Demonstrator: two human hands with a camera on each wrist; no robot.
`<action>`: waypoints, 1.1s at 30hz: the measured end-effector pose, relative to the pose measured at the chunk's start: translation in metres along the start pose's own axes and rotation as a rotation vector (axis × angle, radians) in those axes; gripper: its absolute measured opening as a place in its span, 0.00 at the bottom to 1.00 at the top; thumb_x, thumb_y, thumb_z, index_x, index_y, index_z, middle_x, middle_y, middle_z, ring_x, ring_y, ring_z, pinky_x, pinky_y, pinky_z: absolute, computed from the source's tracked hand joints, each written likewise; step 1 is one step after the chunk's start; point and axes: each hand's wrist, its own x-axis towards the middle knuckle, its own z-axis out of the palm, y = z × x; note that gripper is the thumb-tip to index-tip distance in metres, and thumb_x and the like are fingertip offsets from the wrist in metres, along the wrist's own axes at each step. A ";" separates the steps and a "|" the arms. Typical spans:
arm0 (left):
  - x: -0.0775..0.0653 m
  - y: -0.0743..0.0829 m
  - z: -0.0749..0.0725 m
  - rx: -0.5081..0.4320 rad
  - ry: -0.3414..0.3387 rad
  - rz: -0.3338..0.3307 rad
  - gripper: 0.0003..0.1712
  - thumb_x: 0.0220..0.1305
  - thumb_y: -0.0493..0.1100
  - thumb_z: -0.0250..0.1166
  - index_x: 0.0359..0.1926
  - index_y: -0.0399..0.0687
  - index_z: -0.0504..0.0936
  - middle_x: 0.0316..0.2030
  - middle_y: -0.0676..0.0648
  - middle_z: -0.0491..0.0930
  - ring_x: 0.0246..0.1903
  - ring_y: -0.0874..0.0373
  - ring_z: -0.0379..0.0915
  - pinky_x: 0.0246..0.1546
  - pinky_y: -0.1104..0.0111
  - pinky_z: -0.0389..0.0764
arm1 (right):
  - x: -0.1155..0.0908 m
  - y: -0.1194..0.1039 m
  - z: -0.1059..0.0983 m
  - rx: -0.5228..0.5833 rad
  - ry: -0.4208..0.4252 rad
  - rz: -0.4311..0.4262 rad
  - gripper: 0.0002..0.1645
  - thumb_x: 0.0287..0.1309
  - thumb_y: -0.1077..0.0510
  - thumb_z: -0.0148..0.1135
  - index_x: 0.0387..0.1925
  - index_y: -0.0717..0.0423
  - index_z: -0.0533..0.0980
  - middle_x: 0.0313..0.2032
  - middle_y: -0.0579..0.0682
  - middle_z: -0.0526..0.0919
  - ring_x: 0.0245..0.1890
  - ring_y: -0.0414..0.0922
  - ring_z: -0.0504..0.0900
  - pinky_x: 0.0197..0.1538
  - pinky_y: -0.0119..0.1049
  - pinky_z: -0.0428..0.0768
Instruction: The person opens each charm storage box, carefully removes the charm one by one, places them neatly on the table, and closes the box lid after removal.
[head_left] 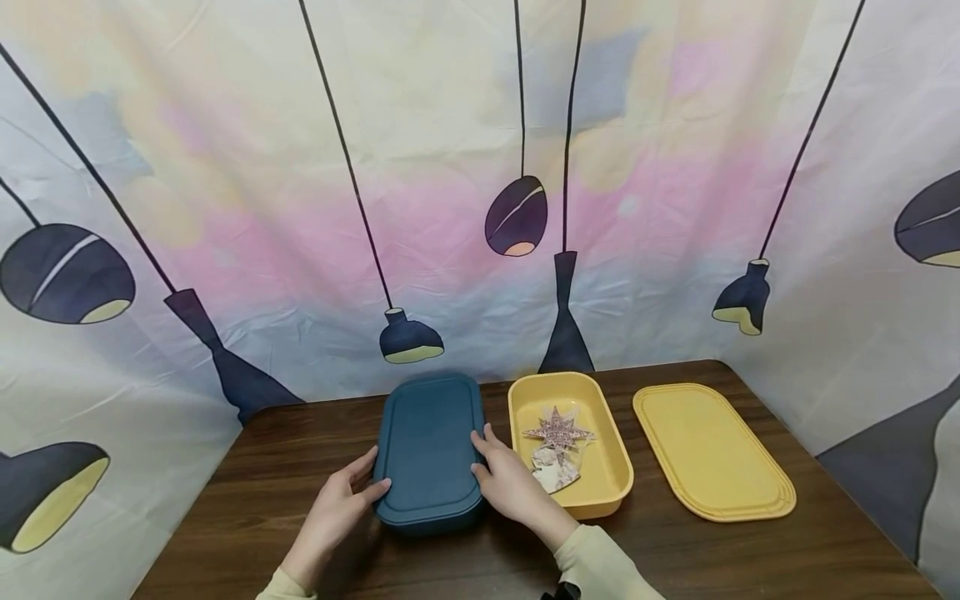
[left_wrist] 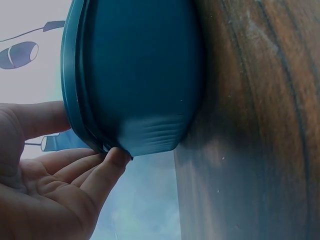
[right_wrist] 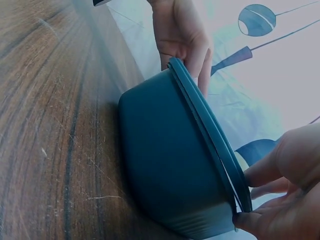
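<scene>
A dark blue rectangular box (right_wrist: 160,150) stands on the table with its matching blue lid (head_left: 431,442) on top. My left hand (head_left: 330,507) grips the lid's left edge, thumb on the upper face and fingers at the rim below. On the opposite side my right hand (head_left: 516,487) pinches the lid's right edge. In the right wrist view a thin gap shows between lid and box beside the right fingers (right_wrist: 265,167).
Right of the blue box is an open yellow box (head_left: 592,507) holding a glittery pink star (head_left: 558,432) and a white-and-pink patterned piece (head_left: 553,473). Farther right, a yellow lid (head_left: 712,450) lies flat on the brown wooden table (head_left: 300,450). A lamp-print cloth (head_left: 450,108) hangs behind.
</scene>
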 end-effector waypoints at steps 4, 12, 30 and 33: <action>0.000 0.002 -0.004 -0.003 0.011 0.047 0.37 0.74 0.47 0.62 0.76 0.36 0.60 0.70 0.31 0.63 0.70 0.35 0.59 0.62 0.45 0.71 | 0.002 -0.002 -0.004 0.020 0.016 -0.012 0.32 0.74 0.62 0.55 0.74 0.68 0.60 0.75 0.68 0.51 0.72 0.62 0.61 0.56 0.51 0.76; -0.005 0.003 -0.015 0.019 0.037 0.100 0.27 0.79 0.41 0.52 0.75 0.42 0.65 0.69 0.35 0.68 0.66 0.39 0.67 0.58 0.50 0.75 | 0.004 -0.003 -0.009 0.074 0.080 -0.052 0.30 0.77 0.59 0.50 0.74 0.66 0.60 0.75 0.65 0.54 0.71 0.60 0.63 0.60 0.51 0.75; -0.019 0.011 -0.032 -0.076 0.095 0.200 0.31 0.73 0.55 0.61 0.73 0.52 0.71 0.66 0.47 0.73 0.59 0.65 0.73 0.53 0.73 0.76 | 0.003 -0.013 -0.025 0.419 0.262 -0.115 0.26 0.74 0.68 0.48 0.70 0.54 0.71 0.72 0.47 0.67 0.71 0.45 0.66 0.64 0.37 0.73; -0.020 0.012 -0.032 -0.120 0.100 0.218 0.31 0.73 0.53 0.62 0.72 0.50 0.71 0.66 0.45 0.73 0.53 0.73 0.76 0.52 0.73 0.78 | 0.004 -0.014 -0.028 0.420 0.257 -0.141 0.25 0.74 0.67 0.52 0.69 0.56 0.71 0.71 0.51 0.68 0.70 0.45 0.68 0.65 0.37 0.72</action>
